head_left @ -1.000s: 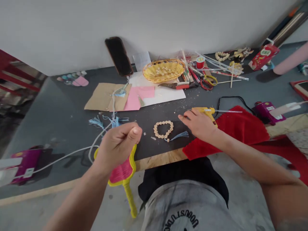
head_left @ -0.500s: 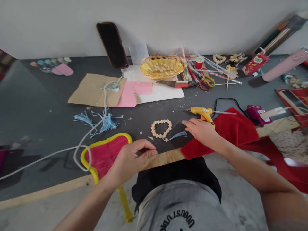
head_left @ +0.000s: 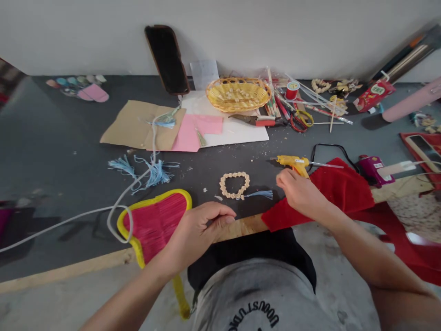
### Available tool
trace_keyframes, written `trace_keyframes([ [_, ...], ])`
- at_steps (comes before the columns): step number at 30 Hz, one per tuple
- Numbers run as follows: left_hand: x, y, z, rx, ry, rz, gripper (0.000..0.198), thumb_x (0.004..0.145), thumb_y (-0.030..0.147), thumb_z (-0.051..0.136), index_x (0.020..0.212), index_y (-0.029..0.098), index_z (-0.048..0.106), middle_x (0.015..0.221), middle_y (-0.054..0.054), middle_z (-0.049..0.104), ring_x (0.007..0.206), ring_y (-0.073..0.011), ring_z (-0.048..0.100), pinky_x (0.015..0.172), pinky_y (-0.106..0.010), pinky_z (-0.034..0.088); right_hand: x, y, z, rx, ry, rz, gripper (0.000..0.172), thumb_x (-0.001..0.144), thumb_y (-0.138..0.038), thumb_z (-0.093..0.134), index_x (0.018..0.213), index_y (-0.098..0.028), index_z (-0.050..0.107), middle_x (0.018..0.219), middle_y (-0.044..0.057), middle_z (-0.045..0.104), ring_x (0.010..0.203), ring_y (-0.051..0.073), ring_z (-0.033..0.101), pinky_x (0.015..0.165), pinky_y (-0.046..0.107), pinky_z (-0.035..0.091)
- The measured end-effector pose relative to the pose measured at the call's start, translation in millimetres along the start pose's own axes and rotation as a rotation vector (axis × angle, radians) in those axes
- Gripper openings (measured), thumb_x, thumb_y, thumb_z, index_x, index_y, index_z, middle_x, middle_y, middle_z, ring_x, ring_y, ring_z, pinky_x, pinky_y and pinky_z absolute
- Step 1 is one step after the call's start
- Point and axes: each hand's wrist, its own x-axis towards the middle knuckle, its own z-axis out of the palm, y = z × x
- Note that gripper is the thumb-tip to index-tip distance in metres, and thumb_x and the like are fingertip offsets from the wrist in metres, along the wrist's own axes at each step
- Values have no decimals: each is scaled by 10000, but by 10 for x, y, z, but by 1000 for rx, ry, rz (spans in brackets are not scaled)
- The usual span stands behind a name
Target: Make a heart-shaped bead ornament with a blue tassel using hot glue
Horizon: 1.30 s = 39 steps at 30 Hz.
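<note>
My left hand point(head_left: 206, 230) hovers by the table's front edge, thumb and index fingertip pinched together; anything between them is hidden or too small to make out. It is near a pink fan-shaped piece with a yellow border point(head_left: 156, 220). My right hand point(head_left: 301, 191) is closed, fingers curled in, over the red cloth point(head_left: 337, 188), just in front of the yellow glue gun point(head_left: 292, 161); whatever it may hold is hidden. Between both hands a beige beaded bracelet point(head_left: 222, 184) lies on the dark table in a loop, its blue tassel point(head_left: 261, 194) pointing right.
Blue tassels point(head_left: 155, 177) and a white cable point(head_left: 120, 202) lie at left. Behind are brown paper point(head_left: 127, 124), a yellow basket point(head_left: 237, 103), pliers point(head_left: 265, 122), scissors point(head_left: 303, 120) and a leaning phone point(head_left: 167, 59). A purple box point(head_left: 372, 168) and pink bottle point(head_left: 413, 101) stand right.
My right hand's fingers, stretched out before, have curled in. My left hand has shifted slightly right, staying pinched. The whole view has shifted a little; the bracelet and glue gun stay in place.
</note>
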Motion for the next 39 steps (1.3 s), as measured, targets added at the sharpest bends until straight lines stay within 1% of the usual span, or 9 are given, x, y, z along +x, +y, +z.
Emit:
trace_keyframes([
  [4, 49, 54, 96, 46, -14, 119, 152, 924, 203, 567, 836, 199, 691, 716, 11, 693, 650, -101, 636, 581, -196, 474, -329, -61, -71, 261, 33, 59, 169, 919, -103, 396, 805, -222, 435, 766, 7, 548, 654, 142, 522, 600, 261, 417],
  [9, 153, 135, 331, 121, -12, 269, 180, 950, 232, 548, 859, 209, 701, 727, 5, 711, 678, -117, 643, 628, -225, 497, -469, -351, 26, 528, 47, -57, 165, 939, -134, 422, 812, -226, 471, 826, 32, 605, 761, 147, 589, 688, 277, 498],
  [12, 129, 213, 408, 165, -32, 377, 235, 970, 198, 492, 850, 210, 693, 749, 6, 718, 661, -113, 616, 628, -233, 493, -521, -498, 76, 766, -13, -46, 130, 933, -148, 458, 1009, -212, 542, 851, 24, 641, 730, 129, 610, 664, 259, 522],
  [15, 37, 281, 429, 232, -18, 449, 254, 958, 156, 478, 819, 217, 682, 776, 7, 714, 649, -116, 570, 615, -245, 475, -574, -583, 107, 959, -136, -9, 324, 939, -184, 488, 1261, -207, 518, 875, 17, 657, 692, 113, 613, 626, 241, 531],
  [21, -80, 266, 441, 291, 100, 439, 131, 911, 201, 593, 887, 282, 692, 747, 22, 663, 658, -126, 528, 624, -265, 437, -672, -651, 187, 1272, -243, 105, 125, 915, -290, 589, 837, -198, 623, 694, -31, 579, 535, 72, 559, 492, 186, 475],
  [25, 49, 107, 373, 406, 33, 494, 246, 929, 235, 567, 1167, 227, 629, 936, -45, 702, 845, -185, 592, 769, -344, 480, -778, -589, 209, 1277, -158, 274, 122, 899, -261, 580, 805, -191, 611, 677, -28, 586, 557, 71, 556, 512, 183, 484],
  [32, 404, -219, 293, 687, -87, 413, 291, 900, 132, 540, 1130, 237, 685, 1144, -76, 706, 1054, -282, 545, 868, -469, 421, -1082, -262, 222, 1292, -86, 448, 192, 867, -362, 636, 798, -184, 614, 672, -13, 581, 549, 83, 534, 506, 205, 487],
  [36, 484, -69, 396, 551, -124, 405, 312, 929, 200, 546, 1228, 214, 633, 1238, -92, 678, 1102, -274, 537, 942, -473, 414, -1210, -159, 168, 1231, -75, 471, 207, 886, -374, 616, 796, -188, 602, 678, -10, 569, 552, 91, 544, 500, 213, 501],
  [39, 518, 181, 552, 329, -356, 518, 631, 869, 389, 665, 1410, 141, 453, 1407, -151, 563, 1182, -277, 517, 1007, -439, 412, -1148, -209, 32, 1130, -118, 350, 163, 918, -308, 574, 805, -197, 613, 692, -7, 590, 568, 92, 558, 520, 209, 506],
])
